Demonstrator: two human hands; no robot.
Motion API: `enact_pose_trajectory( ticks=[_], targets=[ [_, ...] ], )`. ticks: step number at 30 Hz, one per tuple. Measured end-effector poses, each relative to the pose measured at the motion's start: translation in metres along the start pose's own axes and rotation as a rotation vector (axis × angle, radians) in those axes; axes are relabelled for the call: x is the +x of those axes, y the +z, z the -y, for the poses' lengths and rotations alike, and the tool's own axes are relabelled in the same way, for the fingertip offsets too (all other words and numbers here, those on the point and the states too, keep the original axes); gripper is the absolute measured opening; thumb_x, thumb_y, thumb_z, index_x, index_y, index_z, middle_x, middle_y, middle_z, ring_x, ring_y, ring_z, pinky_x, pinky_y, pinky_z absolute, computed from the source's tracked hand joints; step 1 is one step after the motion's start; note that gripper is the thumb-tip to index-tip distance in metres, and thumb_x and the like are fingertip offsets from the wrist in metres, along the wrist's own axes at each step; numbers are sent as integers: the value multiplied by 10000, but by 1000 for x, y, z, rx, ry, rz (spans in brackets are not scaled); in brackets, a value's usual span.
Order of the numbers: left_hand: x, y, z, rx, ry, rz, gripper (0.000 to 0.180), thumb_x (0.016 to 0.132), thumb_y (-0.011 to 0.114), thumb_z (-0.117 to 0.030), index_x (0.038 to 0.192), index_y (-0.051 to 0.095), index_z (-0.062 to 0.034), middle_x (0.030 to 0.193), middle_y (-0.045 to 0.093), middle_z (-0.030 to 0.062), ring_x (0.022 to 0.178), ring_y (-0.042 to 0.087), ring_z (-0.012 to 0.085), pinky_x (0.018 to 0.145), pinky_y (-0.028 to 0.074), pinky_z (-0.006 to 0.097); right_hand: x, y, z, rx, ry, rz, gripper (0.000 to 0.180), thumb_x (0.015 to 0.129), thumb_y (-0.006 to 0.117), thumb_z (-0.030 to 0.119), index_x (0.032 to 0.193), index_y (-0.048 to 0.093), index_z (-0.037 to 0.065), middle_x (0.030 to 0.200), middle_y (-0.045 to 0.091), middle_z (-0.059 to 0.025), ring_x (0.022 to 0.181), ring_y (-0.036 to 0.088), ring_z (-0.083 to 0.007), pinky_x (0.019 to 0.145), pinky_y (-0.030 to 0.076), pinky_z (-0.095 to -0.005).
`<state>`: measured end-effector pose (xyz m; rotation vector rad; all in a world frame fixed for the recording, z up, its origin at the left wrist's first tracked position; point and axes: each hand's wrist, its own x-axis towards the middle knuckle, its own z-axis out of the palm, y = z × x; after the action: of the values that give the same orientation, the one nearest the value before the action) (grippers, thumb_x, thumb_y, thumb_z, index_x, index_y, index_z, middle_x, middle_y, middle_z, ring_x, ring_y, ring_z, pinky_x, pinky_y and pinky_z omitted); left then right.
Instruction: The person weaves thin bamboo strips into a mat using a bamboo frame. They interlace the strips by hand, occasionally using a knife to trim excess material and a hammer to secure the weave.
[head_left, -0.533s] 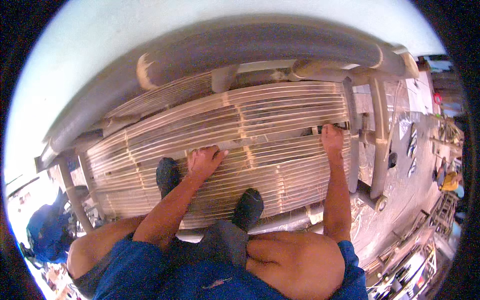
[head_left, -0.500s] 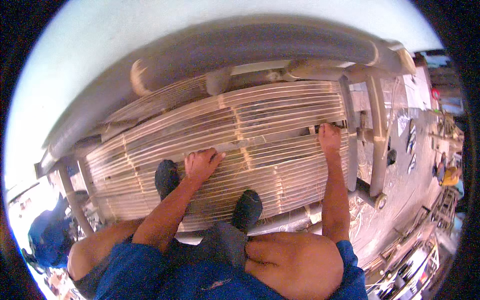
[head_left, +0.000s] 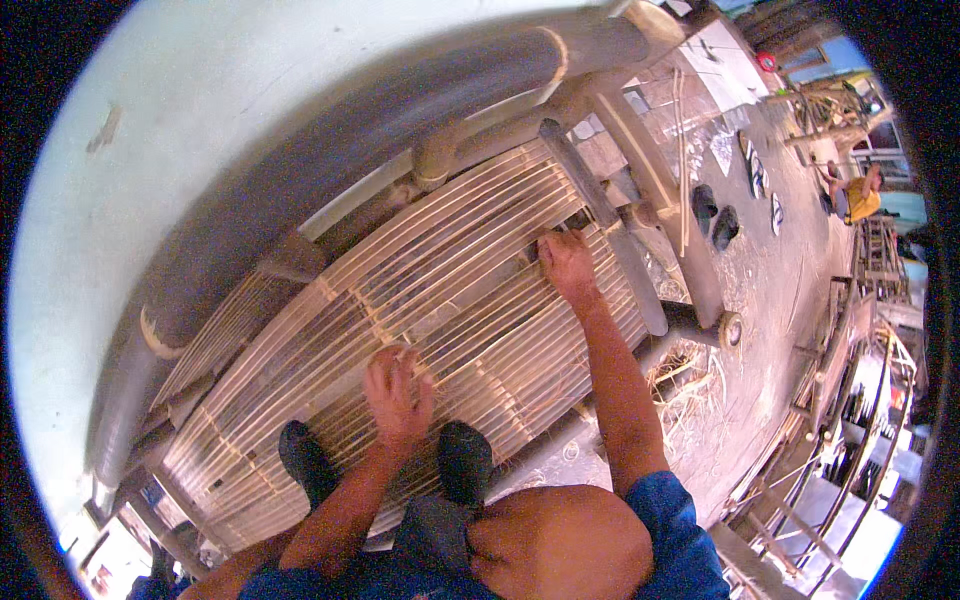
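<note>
I sit over a bench with a seat of thin, pale bamboo slats (head_left: 470, 250), bound crosswise by tan lashings. My right hand (head_left: 568, 262) is closed at the seat's right end, beside a dark gap between slats; whatever it grips is hidden. Nearer to me, my left hand (head_left: 400, 398) is over the middle of the slats, blurred, its fingers bent and somewhat apart. Nothing shows clearly in it. A wider opening between slats runs from near the left fingertips toward the right hand. Two dark-covered feet (head_left: 465, 462) rest on the seat.
A thick dark bamboo pole (head_left: 400, 110) forms the far rail, with a pale wall (head_left: 120, 200) behind it. Posts (head_left: 665, 200) stand at the right end. Sandals (head_left: 725, 228) and shavings (head_left: 685, 385) lie on the floor. Another person in yellow (head_left: 858, 197) is farther right.
The view has turned, so the bench slants more steeply. My left hand has lifted off the lengthwise strip it rested on and its fingers have loosened. My right hand stays at the gap.
</note>
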<state>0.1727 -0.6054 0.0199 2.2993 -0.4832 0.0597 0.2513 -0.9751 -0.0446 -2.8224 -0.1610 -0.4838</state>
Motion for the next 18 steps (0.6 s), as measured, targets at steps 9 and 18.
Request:
enact_pose_trajectory(
  ticks=[9,18],
  targets=[
    [119,127,-55,-54,21,332,302,973,534,-292,1105,594,-28,1080,654,219,975,641,404,858,518,495,2,-5,-20,42,-35,23,133,903,610,153,826,581,49,761,626,-151,802,611,-361,832,457,-479],
    [125,145,-42,62,-72,461,354,1012,429,-406,969,585,-91,835,701,199,756,689,405,668,541,539,2,-5,-2,-125,46,123,91,903,602,141,860,604,61,808,638,-126,851,624,-332,920,454,-477]
  ],
)
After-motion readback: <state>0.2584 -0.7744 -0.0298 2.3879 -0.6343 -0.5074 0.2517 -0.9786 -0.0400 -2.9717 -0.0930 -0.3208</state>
